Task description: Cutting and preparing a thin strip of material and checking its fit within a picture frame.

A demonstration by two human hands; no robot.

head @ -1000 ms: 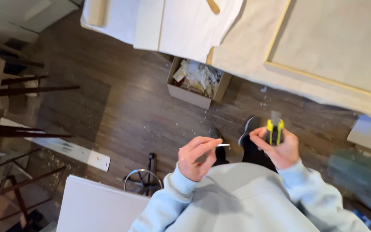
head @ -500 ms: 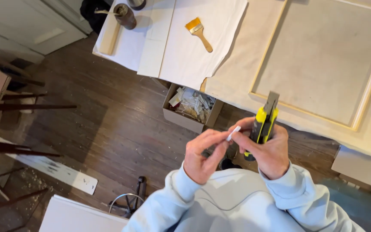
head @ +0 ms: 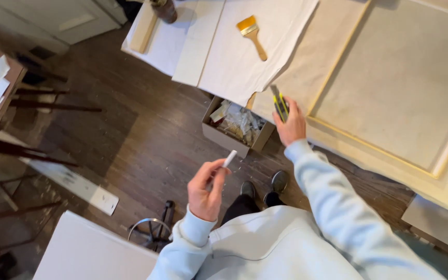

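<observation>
Pinching a small white strip [head: 229, 158] between its fingertips, the left hand [head: 206, 191] hovers; the right hand [head: 290, 124] clasps a yellow-and-black utility knife [head: 280, 106] above the cardboard box [head: 234, 129].

Paintbrush [head: 251, 33] on white cloth [head: 234, 62], cardboard box [head: 237, 127] (scrap-filled) below, framed canvas [head: 405, 88] nearby.
</observation>
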